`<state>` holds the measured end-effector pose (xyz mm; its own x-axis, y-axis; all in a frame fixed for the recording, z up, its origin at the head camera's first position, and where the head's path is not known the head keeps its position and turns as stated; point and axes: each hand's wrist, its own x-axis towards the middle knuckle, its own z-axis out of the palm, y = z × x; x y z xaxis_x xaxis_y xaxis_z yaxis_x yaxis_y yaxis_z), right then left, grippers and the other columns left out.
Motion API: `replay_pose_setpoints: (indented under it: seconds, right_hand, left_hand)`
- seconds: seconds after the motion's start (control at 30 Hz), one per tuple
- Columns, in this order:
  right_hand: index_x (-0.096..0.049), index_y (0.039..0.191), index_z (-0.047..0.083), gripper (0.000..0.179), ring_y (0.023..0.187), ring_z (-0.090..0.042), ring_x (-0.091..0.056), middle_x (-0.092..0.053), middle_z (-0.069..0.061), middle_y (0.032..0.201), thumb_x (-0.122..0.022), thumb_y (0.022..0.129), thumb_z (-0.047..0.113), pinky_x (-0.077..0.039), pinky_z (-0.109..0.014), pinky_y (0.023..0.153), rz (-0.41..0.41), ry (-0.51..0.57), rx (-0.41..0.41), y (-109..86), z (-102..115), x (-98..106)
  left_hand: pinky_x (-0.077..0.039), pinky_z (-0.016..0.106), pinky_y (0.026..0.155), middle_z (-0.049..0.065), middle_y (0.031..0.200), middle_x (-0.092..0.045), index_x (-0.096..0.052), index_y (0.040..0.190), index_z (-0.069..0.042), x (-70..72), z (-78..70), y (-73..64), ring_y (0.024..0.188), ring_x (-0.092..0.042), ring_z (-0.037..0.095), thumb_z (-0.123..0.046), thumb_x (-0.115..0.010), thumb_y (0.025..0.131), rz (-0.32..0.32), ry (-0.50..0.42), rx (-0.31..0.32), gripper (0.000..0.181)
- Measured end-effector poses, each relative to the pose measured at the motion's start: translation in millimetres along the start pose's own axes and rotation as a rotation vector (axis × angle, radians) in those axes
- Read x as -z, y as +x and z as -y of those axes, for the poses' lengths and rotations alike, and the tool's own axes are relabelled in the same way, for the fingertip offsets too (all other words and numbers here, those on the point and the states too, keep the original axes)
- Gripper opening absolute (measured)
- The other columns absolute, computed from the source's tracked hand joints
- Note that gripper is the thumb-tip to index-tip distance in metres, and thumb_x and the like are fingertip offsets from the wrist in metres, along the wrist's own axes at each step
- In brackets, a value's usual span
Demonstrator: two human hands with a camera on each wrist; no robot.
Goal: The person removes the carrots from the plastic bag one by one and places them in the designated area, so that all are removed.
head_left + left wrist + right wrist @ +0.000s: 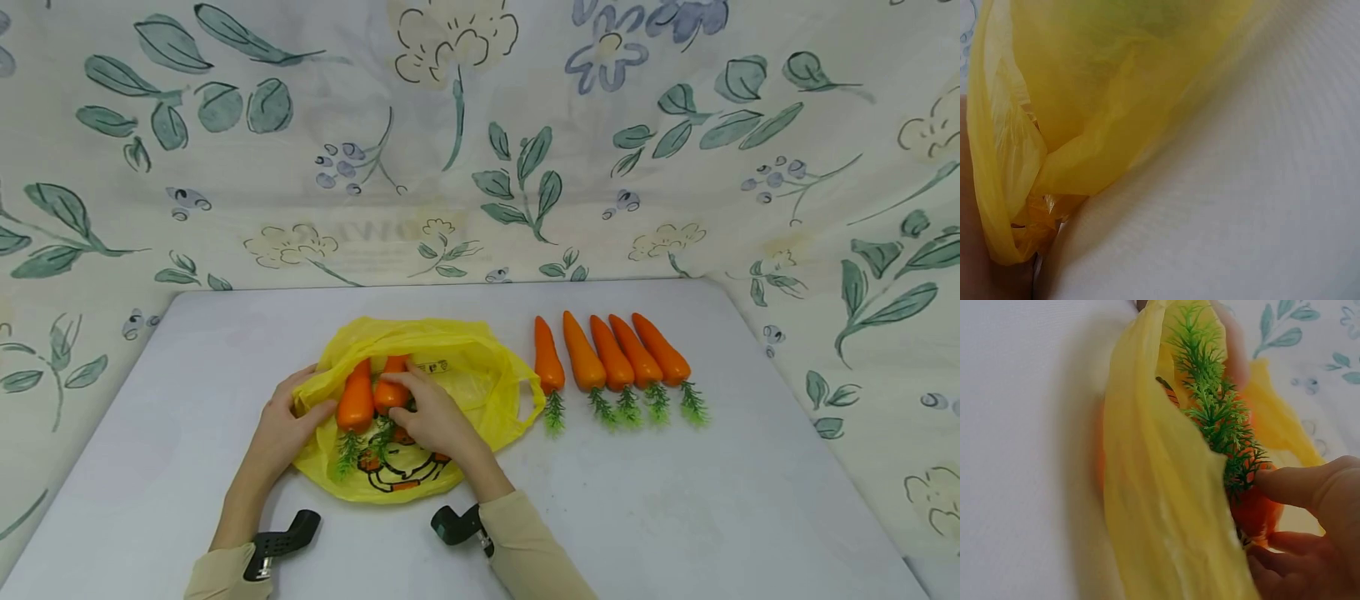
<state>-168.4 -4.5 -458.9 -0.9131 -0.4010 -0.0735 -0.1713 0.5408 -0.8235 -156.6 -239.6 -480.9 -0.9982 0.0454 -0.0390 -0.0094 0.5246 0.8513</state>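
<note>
A yellow plastic bag (pixel 480 400) lies on the table with its mouth open. Inside the mouth are two orange toy carrots with green tops, the left carrot (pixel 356 403) and the right carrot (pixel 392 395). My right hand (pixel 438 417) reaches in and grips the right carrot, thumb near its leafy end. In the right wrist view, thumb and fingers are around an orange carrot (pixel 1254 515) beside green leaves (pixel 1210 394). My left hand (pixel 281 421) holds the bag's left edge, its thumb close to the left carrot. Yellow film (pixel 1104 94) hides most of this hand in the left wrist view.
Several more toy carrots (pixel 615 358) lie in a row right of the bag, leaves toward me. The white table (pixel 675 500) ends at a floral cloth (pixel 480 200) behind. A black wrist camera is on each forearm.
</note>
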Motion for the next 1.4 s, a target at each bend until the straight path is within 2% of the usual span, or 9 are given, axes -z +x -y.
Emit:
replay_pose_setpoints:
  seconds: [0.2, 0.33, 0.43, 0.6, 0.7, 0.83, 0.93, 1.13, 1.4]
  right_hand:
    - [-0.052, 0.144, 0.025, 0.049, 0.146, -0.029, -0.030, -0.025, -0.010, 0.162, -0.063, 0.097, 0.016, -0.032, -0.044, 0.114, -0.014, 0.021, 0.007, 0.5, -3.1, -1.0]
    - [-0.052, 0.143, 0.025, 0.047, 0.146, -0.029, -0.030, -0.026, -0.010, 0.162, -0.063, 0.098, 0.024, -0.033, -0.046, 0.114, -0.023, 0.042, -0.002, 0.1, -3.2, -1.5]
    - [-0.053, 0.142, 0.026, 0.049, 0.144, -0.028, -0.034, -0.028, -0.010, 0.161, -0.067, 0.096, 0.031, -0.037, -0.045, 0.111, -0.038, 0.056, -0.017, 0.5, -3.4, -2.9]
    - [-0.056, 0.138, 0.026, 0.050, 0.125, -0.019, -0.053, -0.045, -0.004, 0.152, -0.072, 0.091, 0.031, -0.049, -0.035, 0.096, -0.086, 0.061, -0.038, 1.9, -2.9, -4.9]
    - [-0.057, 0.136, 0.025, 0.050, 0.118, -0.018, -0.057, -0.050, -0.002, 0.148, -0.075, 0.089, 0.030, -0.050, -0.033, 0.093, -0.112, 0.049, -0.040, 2.0, -2.2, -6.4]
    - [-0.056, 0.137, 0.024, 0.053, 0.120, -0.020, -0.057, -0.049, -0.003, 0.149, -0.076, 0.088, 0.028, -0.051, -0.035, 0.093, -0.129, 0.013, -0.037, 2.0, -2.3, -10.1]
    - [-0.055, 0.137, 0.026, 0.052, 0.111, -0.017, -0.060, -0.054, 0.000, 0.142, -0.075, 0.088, 0.026, -0.052, -0.032, 0.087, -0.141, -0.004, -0.039, 2.6, -2.9, -12.7]
    - [-0.059, 0.132, 0.024, 0.041, 0.093, -0.015, -0.061, -0.065, -0.005, 0.125, -0.070, 0.092, 0.022, -0.051, -0.027, 0.075, -0.208, 0.100, -0.058, 1.2, -5.8, -13.2]
    - [-0.058, 0.133, 0.020, 0.040, 0.095, -0.014, -0.061, -0.066, -0.006, 0.124, -0.068, 0.094, 0.021, -0.050, -0.025, 0.079, -0.218, 0.171, -0.025, -1.1, -10.5, -11.7]
  left_hand:
    - [-0.028, 0.065, 0.108, 0.026, 0.157, -0.024, -0.031, 0.153, -0.001, -0.1, -0.1, -0.4, 0.137, -0.030, 0.046, -0.033, -0.062, 0.097, 0.001, -0.003, -0.006, 0.071]
    - [-0.027, 0.066, 0.108, 0.026, 0.157, -0.024, -0.032, 0.152, -0.001, 0.4, -0.4, -0.7, 0.138, -0.029, 0.046, -0.034, -0.062, 0.097, -0.002, 0.000, -0.015, 0.071]
    - [-0.027, 0.066, 0.108, 0.026, 0.157, -0.025, -0.033, 0.152, -0.001, 0.6, 0.2, -0.6, 0.137, -0.029, 0.047, -0.035, -0.062, 0.097, -0.008, 0.006, -0.023, 0.071]
    - [-0.027, 0.067, 0.108, 0.026, 0.156, -0.025, -0.034, 0.151, 0.000, 0.4, 1.3, -0.9, 0.137, -0.029, 0.047, -0.036, -0.062, 0.097, -0.018, 0.010, -0.025, 0.070]
    - [-0.027, 0.067, 0.107, 0.026, 0.156, -0.025, -0.034, 0.151, 0.000, 0.4, 1.5, -1.2, 0.137, -0.029, 0.047, -0.036, -0.062, 0.097, -0.020, 0.011, -0.024, 0.070]
    - [-0.028, 0.066, 0.107, 0.026, 0.156, -0.026, -0.034, 0.151, -0.001, 0.2, 1.6, -0.9, 0.136, -0.030, 0.047, -0.036, -0.061, 0.097, -0.020, 0.016, -0.023, 0.070]
    - [-0.029, 0.065, 0.107, 0.026, 0.156, -0.026, -0.033, 0.151, -0.001, 0.2, 1.4, -0.5, 0.136, -0.032, 0.046, -0.036, -0.061, 0.098, -0.017, 0.022, -0.021, 0.070]
    - [-0.032, 0.063, 0.106, 0.025, 0.157, -0.026, -0.034, 0.152, -0.002, 0.7, -0.8, -1.2, 0.135, -0.033, 0.044, -0.034, -0.062, 0.098, -0.012, 0.023, -0.015, 0.069]
    - [-0.033, 0.061, 0.104, 0.027, 0.156, -0.026, -0.033, 0.152, -0.001, 0.0, -1.9, -1.4, 0.133, -0.035, 0.043, -0.033, -0.061, 0.098, -0.014, 0.033, -0.021, 0.069]
